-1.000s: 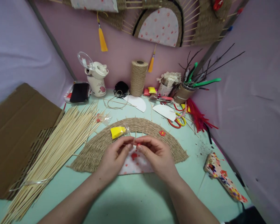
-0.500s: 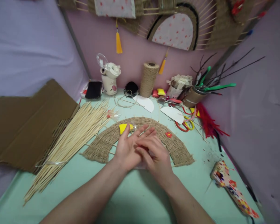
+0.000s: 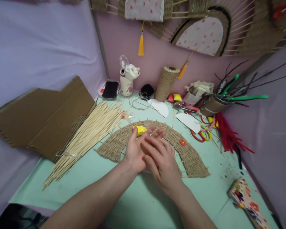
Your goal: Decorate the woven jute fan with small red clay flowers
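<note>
My left hand [image 3: 134, 149] lies palm up with its fingers stretched out over a half-round woven straw piece [image 3: 112, 146] on the mint table. My right hand [image 3: 162, 162] is laid flat across the left palm, fingers straight. A speck of red [image 3: 143, 157] shows where the two palms meet; what it is I cannot make out. A yellow packet in clear wrap [image 3: 140, 129] sits on the weave just beyond my left fingertips. A small red flower [image 3: 182, 142] rests on the weave to the right.
A bundle of bamboo skewers [image 3: 90, 130] and cardboard sheets [image 3: 43, 114] lie to the left. At the back stand a phone [image 3: 111, 89], a white cup [image 3: 127, 84], a twine spool [image 3: 166, 83] and a tool holder [image 3: 213, 106]. Scissors [image 3: 200, 135] and a patterned object [image 3: 245, 198] lie to the right.
My fingertips were pinching a small red bit a second ago; now both hands are flat, right palm over left. The view has swung left, so everything sits further right.
</note>
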A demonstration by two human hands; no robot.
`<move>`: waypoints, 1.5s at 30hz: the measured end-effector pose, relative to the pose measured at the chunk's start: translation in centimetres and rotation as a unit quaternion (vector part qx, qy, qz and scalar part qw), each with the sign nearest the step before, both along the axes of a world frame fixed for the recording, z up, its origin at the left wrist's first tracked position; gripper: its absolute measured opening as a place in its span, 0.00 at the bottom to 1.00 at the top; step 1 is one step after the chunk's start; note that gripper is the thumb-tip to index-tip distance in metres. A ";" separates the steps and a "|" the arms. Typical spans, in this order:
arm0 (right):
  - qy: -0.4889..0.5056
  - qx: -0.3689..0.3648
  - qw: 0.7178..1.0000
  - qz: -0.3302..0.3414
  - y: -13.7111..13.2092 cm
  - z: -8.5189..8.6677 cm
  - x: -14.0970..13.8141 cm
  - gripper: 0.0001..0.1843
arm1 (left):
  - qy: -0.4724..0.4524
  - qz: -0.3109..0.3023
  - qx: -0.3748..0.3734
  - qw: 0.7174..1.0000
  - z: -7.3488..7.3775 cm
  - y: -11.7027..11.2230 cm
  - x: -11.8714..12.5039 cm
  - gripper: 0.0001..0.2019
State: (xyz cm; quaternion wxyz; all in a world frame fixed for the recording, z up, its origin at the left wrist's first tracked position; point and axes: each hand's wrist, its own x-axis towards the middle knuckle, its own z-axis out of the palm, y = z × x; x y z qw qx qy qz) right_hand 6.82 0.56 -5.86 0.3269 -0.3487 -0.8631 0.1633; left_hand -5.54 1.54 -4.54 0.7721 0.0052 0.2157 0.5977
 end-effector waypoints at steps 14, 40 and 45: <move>0.036 0.054 0.997 -0.031 0.2 0.4 0.8 0.17 | -0.052 0.002 -0.005 0.999 0.1 -0.3 0.3 0.28; -0.105 0.092 0.990 -0.010 0.3 0.0 0.7 0.27 | -0.084 -0.016 0.039 0.996 0.3 -0.2 -0.8 0.40; -0.101 0.098 0.990 0.005 0.5 0.0 0.8 0.24 | -0.088 0.005 0.050 0.995 0.3 -0.2 -0.8 0.38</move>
